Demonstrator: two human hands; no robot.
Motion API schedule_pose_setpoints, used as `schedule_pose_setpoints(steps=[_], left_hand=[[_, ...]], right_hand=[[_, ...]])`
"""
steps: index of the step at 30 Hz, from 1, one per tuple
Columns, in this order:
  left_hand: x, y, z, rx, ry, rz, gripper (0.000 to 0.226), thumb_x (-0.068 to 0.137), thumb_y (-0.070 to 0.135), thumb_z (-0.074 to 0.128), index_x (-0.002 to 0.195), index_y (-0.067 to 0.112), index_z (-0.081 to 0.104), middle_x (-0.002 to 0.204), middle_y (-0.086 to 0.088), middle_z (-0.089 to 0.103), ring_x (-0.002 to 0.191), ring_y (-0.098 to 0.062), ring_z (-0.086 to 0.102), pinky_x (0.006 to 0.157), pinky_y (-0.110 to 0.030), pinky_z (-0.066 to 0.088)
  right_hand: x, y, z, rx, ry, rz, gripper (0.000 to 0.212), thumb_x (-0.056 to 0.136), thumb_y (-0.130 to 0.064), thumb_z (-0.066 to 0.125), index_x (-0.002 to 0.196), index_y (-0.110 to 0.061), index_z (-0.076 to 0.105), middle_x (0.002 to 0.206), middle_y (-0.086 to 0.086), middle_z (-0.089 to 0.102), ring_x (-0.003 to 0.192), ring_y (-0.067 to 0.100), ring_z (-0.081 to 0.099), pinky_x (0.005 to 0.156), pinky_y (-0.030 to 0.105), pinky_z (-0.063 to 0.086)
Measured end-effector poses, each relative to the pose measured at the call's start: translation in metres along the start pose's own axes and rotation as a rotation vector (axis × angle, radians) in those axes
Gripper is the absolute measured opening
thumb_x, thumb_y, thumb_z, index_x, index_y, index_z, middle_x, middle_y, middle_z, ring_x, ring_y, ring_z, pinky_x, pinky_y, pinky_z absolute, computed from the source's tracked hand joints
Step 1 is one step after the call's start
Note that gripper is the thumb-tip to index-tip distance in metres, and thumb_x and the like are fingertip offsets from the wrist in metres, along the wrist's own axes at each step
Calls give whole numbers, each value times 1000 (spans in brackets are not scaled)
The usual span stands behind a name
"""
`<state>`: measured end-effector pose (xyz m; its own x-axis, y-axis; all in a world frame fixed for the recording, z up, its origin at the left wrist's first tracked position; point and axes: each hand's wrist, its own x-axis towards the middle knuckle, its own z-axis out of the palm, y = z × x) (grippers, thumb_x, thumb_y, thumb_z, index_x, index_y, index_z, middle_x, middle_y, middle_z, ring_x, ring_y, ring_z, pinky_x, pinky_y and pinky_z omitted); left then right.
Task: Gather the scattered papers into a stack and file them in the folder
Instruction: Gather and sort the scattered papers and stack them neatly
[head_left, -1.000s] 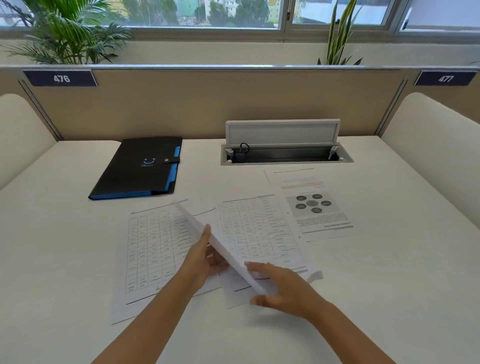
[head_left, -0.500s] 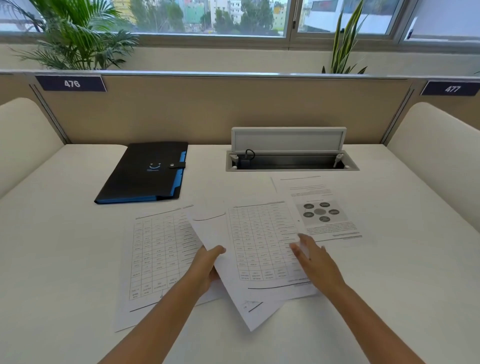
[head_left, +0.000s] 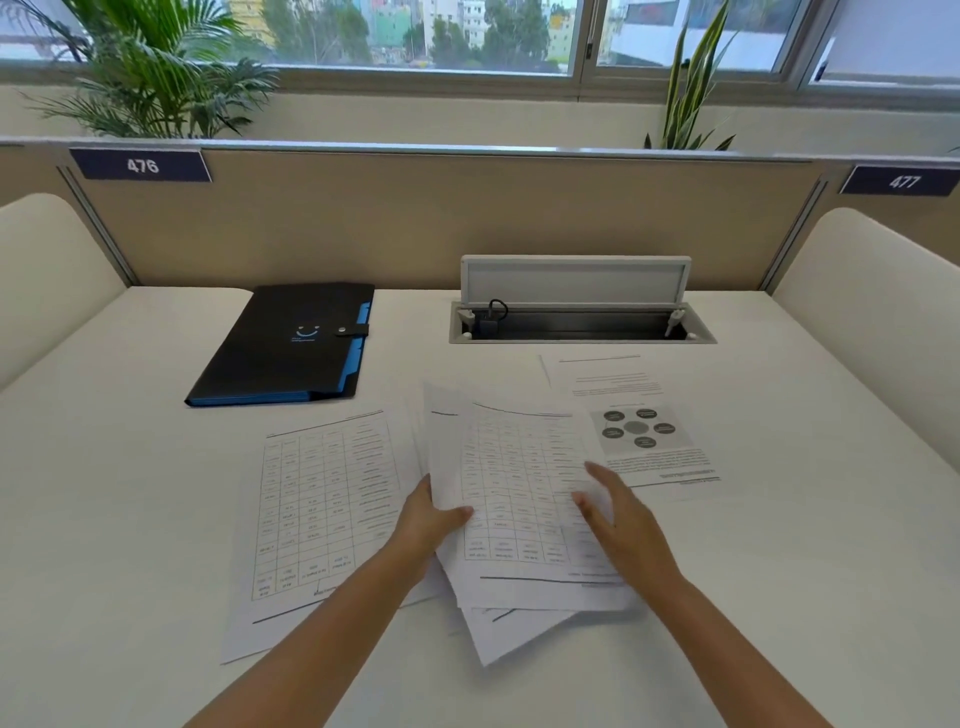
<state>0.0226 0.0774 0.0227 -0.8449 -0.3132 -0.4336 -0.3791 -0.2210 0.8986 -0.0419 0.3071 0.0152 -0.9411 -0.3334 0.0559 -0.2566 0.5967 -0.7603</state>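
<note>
While both forearms reach in from the near edge of the white bench (head_left: 779, 545), the left hand (head_left: 423, 525) pinches the left edge of a loose bundle of table-printed sheets (head_left: 519, 499), thumb on top, remaining fingers hidden beneath. Right hand (head_left: 621, 519) lies on the bundle's right side, fingers (head_left: 597, 475) spread and unclenched, pressing flat, gripping nothing. Bundle sits near mid-bench, a little toward the near edge. Its sheets are not squared up: one corner pokes out below toward the near edge, another edge fans out at top left. Count of sheets in the bundle cannot be told.

Single table sheet (head_left: 322, 514) lies flat just left of the bundle, skewed, partly under the left wrist and the bundle's edge. Diagram sheet (head_left: 636, 421), with a ring of dark ovals and text lines, lies flat to the right and farther back; the bundle's right edge overlaps its left margin.

Black folder (head_left: 283, 345) with blue edging rests closed toward the far left of the bench, strap snapped across the flap, well apart from the papers. Cable tray (head_left: 582, 322) is sunk into the bench at the far edge, lid raised, a dark plug and cable at its left end. Beige partition (head_left: 415, 218) behind carries labels 476 and 477.
</note>
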Motion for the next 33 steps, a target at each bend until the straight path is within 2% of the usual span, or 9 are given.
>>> schedule_pose_setpoints(steps=[2,4,8,10,14,20,25,28,33], left_hand=[[0,2,-3,-94,-48,-20,53,76,-3,68,123,12,48,126,-11,58,109,-27,57,91,-41,50],[-1,3,-7,-158,-112,-13,55,76,-2,69,126,8,49,124,-11,61,108,-26,59,90,-39,50],[-3,11,-14,-155,-168,72,49,78,2,67,124,10,54,116,-10,66,104,-23,63,88,-37,53],[-3,19,-17,-149,-193,123,45,78,6,66,121,12,56,113,-8,68,104,-22,64,90,-37,51],[-7,44,-17,-141,-199,214,31,75,10,67,104,20,63,97,2,74,92,-17,69,81,-36,57],[-16,83,-5,-63,-161,384,28,79,9,66,105,19,63,101,0,71,95,-18,68,81,-38,57],[-26,90,-3,53,-165,449,36,75,21,69,109,22,57,108,-4,67,100,-20,65,85,-38,55],[-31,86,-2,76,-178,433,35,78,18,67,111,19,57,112,-7,67,102,-23,65,88,-42,54],[-35,75,8,19,-175,433,33,85,15,60,118,13,58,115,-10,67,104,-26,65,86,-43,55]], right_hand=[[8,-1,-5,109,124,99,54,88,-41,54,137,-25,36,139,-4,46,124,11,43,98,25,33],[16,-2,-11,249,145,254,62,87,-34,60,140,-20,31,141,6,45,124,20,47,94,29,37],[26,-6,-31,608,4,563,77,83,-34,66,144,-16,22,130,12,53,112,28,55,90,38,46],[29,-9,-42,764,-71,600,76,82,-33,67,143,-12,28,130,9,54,112,29,56,97,44,45],[27,-40,-61,788,-94,342,48,80,-28,65,123,-11,55,123,12,63,108,28,62,99,51,45],[23,-81,-76,787,57,32,52,64,-29,75,112,-12,64,109,9,71,98,27,68,82,47,55],[19,-73,-73,787,85,-54,40,65,-28,75,103,-21,67,103,0,73,97,22,69,79,38,58],[15,-64,-68,776,25,-98,36,69,-22,72,104,-25,67,106,-2,72,98,20,68,76,30,58],[14,-60,-59,771,64,-70,36,66,-22,75,102,-23,68,102,-3,73,97,18,68,76,33,59]])
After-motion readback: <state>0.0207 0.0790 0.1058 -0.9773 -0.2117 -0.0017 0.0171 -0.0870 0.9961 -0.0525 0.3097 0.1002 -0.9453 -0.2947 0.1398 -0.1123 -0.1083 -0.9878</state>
